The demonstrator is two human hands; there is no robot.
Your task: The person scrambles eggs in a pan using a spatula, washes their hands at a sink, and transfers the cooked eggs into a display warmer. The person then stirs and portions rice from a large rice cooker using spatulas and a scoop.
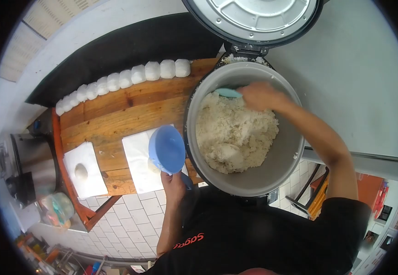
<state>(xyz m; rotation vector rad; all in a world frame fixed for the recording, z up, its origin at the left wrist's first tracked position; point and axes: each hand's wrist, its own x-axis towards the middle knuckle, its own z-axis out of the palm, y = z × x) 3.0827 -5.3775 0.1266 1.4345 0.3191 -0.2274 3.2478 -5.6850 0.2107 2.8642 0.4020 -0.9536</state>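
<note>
Inside a large round cooker pot (272, 174) lies a mass of white rice (235, 130). My right hand (259, 97) reaches into the pot, closed on a light green paddle (228, 92) at the far side of the rice. Left of the pot, my left hand (174, 183) is closed on a blue bowl (167, 149), held tilted above a white paper stack (137, 156). Part of a pale round item (153, 166) shows beside the bowl. The bowl looks empty inside.
A wooden table (116, 114) carries a row of white wrapped pieces (138, 73) along its far edge. Another paper stack (84, 176) with a round mark lies left. The cooker's open lid (254, 18) stands behind the pot. A dark metal cooker (34, 160) is far left.
</note>
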